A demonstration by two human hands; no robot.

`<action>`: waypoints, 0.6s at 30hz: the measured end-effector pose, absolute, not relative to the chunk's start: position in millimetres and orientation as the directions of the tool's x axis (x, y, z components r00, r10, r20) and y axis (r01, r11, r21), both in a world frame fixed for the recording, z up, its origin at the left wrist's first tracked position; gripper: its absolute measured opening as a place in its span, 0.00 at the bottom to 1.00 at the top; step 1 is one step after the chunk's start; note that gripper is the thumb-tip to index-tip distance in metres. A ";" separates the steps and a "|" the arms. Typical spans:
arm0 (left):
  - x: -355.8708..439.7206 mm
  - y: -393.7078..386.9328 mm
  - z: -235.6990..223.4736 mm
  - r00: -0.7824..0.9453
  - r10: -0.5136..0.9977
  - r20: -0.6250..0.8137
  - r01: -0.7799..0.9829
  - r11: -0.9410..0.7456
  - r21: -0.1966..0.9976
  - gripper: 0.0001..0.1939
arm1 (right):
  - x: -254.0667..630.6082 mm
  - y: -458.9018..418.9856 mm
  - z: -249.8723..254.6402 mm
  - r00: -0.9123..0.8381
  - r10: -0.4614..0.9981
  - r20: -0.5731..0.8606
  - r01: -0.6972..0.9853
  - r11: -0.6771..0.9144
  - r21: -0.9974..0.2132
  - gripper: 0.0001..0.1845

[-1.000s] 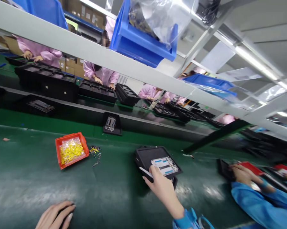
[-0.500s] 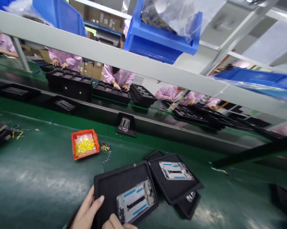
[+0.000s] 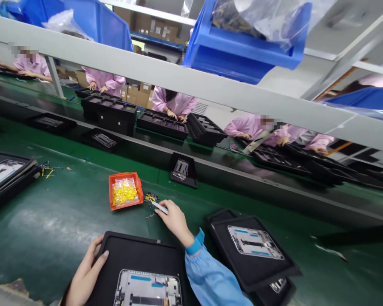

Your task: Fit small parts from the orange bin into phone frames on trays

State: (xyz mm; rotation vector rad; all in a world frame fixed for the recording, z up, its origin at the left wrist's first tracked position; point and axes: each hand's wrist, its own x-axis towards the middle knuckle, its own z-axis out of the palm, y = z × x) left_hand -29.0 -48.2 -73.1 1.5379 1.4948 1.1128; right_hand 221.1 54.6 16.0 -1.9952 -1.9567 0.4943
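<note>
My left hand (image 3: 86, 272) is closed on the left rim of a black tray (image 3: 137, 250), its thumb over the edge. In that tray lies a silver phone frame (image 3: 149, 289) with blue strips, cut off by the bottom of the view. Between its thumb and fingers, my right hand (image 3: 174, 219) pinches slim, pale tweezers (image 3: 160, 207). Their tip points at a small heap of yellow and black pieces (image 3: 151, 196) on the green bench. Just left of the heap sits a red bin (image 3: 126, 191) of yellow bits. A blue sleeve covers my right forearm.
Stacked trays (image 3: 255, 250), the top one bearing a phone frame, lie at the right. More trays (image 3: 11, 178) are stacked at the left edge. A single tray (image 3: 184, 170) lies beyond the red bin. Overhead runs a white rail (image 3: 165, 70) with blue bins; people in pink work behind it.
My right hand has left the tray and reached forward to the small pieces with the tweezers. The held tray has come left and nearer. The view has shifted left.
</note>
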 end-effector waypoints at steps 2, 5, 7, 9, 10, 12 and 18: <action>-25.1 -44.0 -64.2 -0.080 0.987 0.137 0.358 -0.100 0.928 0.19 | 217.3 72.1 8.9 0.036 0.999 -0.026 0.891 -0.044 -0.451 0.02; -26.2 -45.4 -54.7 -0.050 0.976 0.212 0.433 -0.170 0.885 0.19 | 213.4 87.1 2.4 0.065 0.998 -0.027 0.881 -0.070 -0.467 0.01; -27.0 -50.2 -51.0 -0.026 0.967 0.254 0.516 -0.205 0.832 0.18 | 212.5 91.4 -1.2 0.072 0.997 -0.032 0.871 -0.078 -0.485 0.02; -25.9 -55.8 -47.9 -0.045 0.960 0.278 0.561 -0.206 0.801 0.18 | 213.3 92.8 -4.3 0.073 0.997 -0.032 0.855 -0.079 -0.512 0.04; -25.0 -58.1 -46.1 -0.059 0.957 0.282 0.569 -0.200 0.798 0.17 | 214.4 92.7 -5.4 0.072 0.997 -0.029 0.845 -0.076 -0.530 0.05; -24.3 -60.2 -41.0 -0.071 0.956 0.284 0.578 -0.193 0.793 0.16 | 217.8 91.5 -5.8 0.066 0.998 -0.014 0.817 -0.062 -0.573 0.06; -23.7 -37.3 -7.2 0.130 0.931 0.341 0.593 -0.348 0.725 0.14 | 223.4 85.9 5.9 -0.020 1.000 0.022 0.657 0.030 -0.754 0.06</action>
